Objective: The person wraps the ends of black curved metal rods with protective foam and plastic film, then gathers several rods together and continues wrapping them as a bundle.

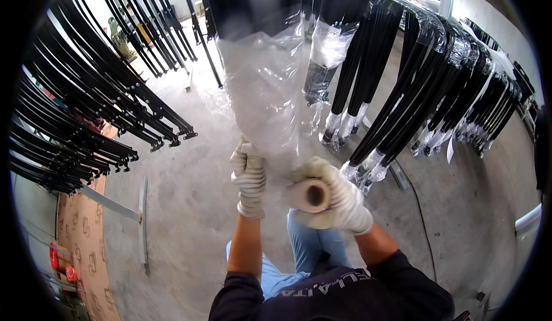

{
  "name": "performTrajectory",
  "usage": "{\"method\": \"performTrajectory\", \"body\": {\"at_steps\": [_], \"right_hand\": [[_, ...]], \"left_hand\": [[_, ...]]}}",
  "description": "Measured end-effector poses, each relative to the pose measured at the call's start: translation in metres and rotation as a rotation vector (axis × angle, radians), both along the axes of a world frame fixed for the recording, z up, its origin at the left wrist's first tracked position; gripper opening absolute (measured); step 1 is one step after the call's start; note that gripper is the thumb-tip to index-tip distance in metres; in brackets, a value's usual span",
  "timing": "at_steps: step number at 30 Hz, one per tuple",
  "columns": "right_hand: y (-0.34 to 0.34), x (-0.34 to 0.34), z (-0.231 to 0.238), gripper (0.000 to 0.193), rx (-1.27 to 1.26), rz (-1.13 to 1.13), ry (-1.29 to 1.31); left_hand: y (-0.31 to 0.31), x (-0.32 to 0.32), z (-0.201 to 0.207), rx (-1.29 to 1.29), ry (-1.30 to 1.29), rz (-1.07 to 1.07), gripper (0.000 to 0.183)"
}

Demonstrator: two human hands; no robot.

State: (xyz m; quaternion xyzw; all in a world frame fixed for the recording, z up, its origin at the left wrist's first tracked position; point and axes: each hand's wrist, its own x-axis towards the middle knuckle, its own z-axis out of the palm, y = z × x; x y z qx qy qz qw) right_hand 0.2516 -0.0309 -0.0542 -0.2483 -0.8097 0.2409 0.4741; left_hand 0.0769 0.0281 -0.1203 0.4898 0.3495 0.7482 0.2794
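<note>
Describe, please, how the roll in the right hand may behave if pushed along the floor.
The roll would probably turn easily, since its end looks round. It may be fairly light for its size, as its middle is hollow.

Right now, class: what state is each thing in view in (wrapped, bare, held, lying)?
Clear wrinkled plastic film: covering the lower part of the central long black bundle
Pale, hollow-cored cylindrical roll: held, blurred
Right hand in whitish knit glove: closed on the roll
Left hand in whitish knit glove: curled, grip unclear
Long black metal bars, left: unwrapped
Long black bundles, right: lower ends wrapped
Thin black cable: lying on grey floor
</note>
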Motion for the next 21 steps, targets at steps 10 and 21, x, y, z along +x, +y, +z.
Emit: {"method": "performTrajectory", "body": {"at_steps": [10,21], "right_hand": [[0.024,-0.094,0.025,0.042,0.079,-0.388,-0.429],[0.018,-0.102,-0.009,0.069,0.225,-0.483,-0.200]], "left_hand": [[0.001,-0.026,0.021,0.233,-0.054,-0.793,0.044],[-0.005,-0.019,-0.029,-0.068,-0.535,-0.291,0.068]]}}
